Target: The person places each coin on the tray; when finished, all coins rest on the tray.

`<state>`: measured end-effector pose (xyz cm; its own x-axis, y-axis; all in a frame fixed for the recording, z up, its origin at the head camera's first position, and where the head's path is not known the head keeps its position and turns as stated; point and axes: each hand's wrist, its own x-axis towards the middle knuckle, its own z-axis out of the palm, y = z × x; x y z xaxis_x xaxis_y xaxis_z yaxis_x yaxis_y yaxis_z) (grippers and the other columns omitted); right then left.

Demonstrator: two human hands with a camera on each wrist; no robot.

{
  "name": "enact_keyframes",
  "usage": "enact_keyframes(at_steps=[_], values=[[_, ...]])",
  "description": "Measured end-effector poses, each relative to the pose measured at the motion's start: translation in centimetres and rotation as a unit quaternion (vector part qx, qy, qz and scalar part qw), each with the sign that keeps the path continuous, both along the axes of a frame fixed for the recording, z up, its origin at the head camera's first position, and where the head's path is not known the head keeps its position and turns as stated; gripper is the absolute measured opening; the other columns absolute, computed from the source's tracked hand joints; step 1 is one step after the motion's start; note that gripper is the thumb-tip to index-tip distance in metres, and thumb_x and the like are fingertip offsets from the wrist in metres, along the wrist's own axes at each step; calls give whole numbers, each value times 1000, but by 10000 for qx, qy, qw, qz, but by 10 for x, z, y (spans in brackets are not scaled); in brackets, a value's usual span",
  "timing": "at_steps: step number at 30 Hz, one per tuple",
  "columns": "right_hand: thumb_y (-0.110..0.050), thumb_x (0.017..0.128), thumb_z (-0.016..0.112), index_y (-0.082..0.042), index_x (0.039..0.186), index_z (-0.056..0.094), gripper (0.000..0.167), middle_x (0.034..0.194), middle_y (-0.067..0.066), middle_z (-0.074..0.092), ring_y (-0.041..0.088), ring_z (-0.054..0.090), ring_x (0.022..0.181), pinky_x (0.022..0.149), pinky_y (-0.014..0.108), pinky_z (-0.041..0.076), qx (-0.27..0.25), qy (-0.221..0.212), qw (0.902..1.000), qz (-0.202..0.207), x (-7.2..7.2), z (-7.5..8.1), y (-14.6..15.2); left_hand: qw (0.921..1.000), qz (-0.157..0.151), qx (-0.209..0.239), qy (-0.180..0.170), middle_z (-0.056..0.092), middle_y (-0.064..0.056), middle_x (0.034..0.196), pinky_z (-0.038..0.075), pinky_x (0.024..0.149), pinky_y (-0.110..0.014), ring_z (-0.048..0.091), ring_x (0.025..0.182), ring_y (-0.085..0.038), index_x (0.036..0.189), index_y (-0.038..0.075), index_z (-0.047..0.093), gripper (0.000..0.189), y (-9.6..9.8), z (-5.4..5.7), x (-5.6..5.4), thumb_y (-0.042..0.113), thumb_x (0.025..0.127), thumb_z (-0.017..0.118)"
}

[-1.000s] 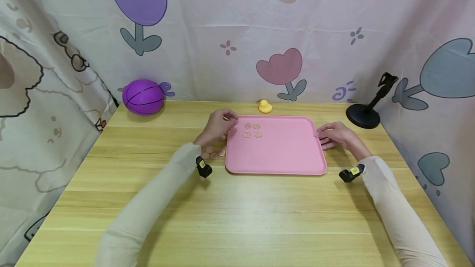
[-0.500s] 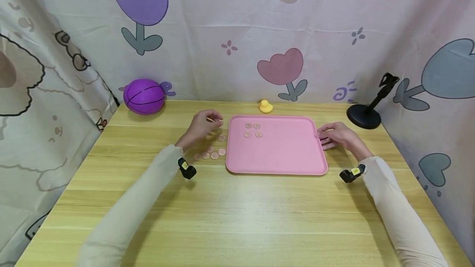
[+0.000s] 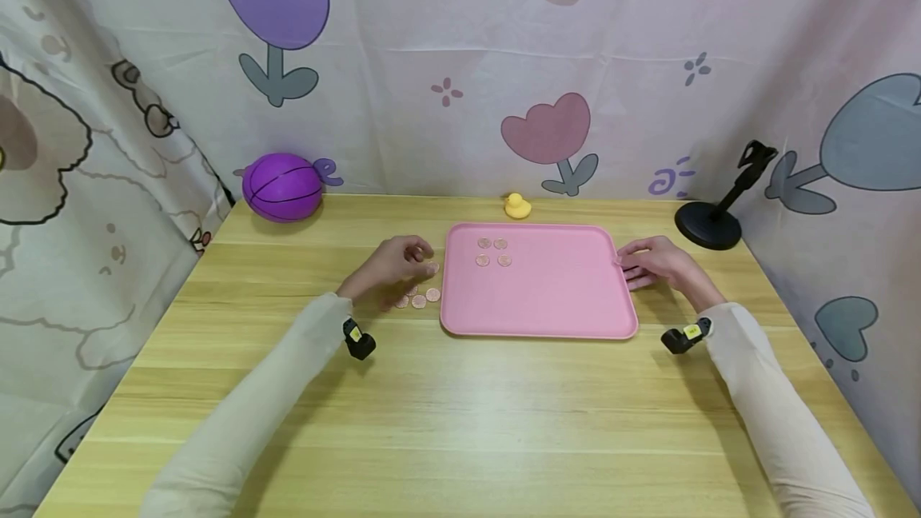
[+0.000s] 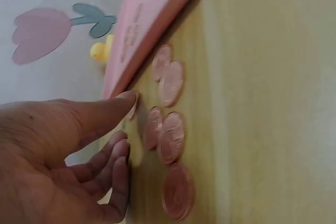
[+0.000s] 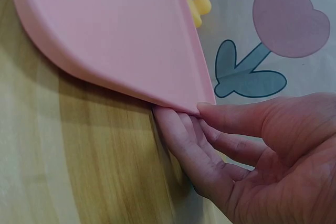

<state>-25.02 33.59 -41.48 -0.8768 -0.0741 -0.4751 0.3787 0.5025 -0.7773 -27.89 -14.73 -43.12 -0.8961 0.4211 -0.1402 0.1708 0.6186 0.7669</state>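
My left hand (image 3: 394,264) hovers left of the pink tray (image 3: 540,294), its fingers bent and its thumb apart from them. Right at the thumb tip, in the left wrist view, is a copper-coloured coin (image 4: 133,106), partly hidden. Several more copper coins (image 4: 171,137) lie on the table in a loose cluster below that hand. On the tray, several coins (image 3: 483,260) form two short rows near the upper left corner. My right hand (image 5: 236,150) pinches the tray's right rim, thumb on top and fingers underneath.
A yellow rubber duck (image 3: 517,206) sits behind the tray. At the back left of the wooden table (image 3: 460,422) is a purple ball (image 3: 282,188). A black stand (image 3: 708,225) stands at the back right, and a patterned curtain (image 3: 388,102) hangs behind.
My left hand has drawn back leftward from the tray's left edge, then lowered toward the coin beside it. The right hand keeps its place on the rim, and the tray's coins stay put.
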Motion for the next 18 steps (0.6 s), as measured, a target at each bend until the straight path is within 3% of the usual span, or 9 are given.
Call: enact_keyframes(at_steps=[6,12,18], values=[[-10,108,56,16,146,43,47,92,4,76,12,75,78,78,36,65,-7,19,10000,-1,1,2,-1,9988,-17,-314,385,68,-10,99,52,83,-37,61,90,-24,115,8,71,23,6,-1,2,22,98,76],[-8,108,56,17,145,42,47,94,6,77,13,76,78,78,36,65,-36,1,10000,15,0,2,-1,9986,0,-367,391,70,-10,96,51,83,-37,62,88,-24,109,6,71,20,7,-1,1,18,95,79],[-8,108,56,17,145,42,47,95,8,77,13,76,78,78,36,65,-65,11,10000,24,0,1,-1,9994,227,192,199,71,-12,95,54,76,-29,66,83,-21,104,3,70,12,7,0,0,10,97,76]])
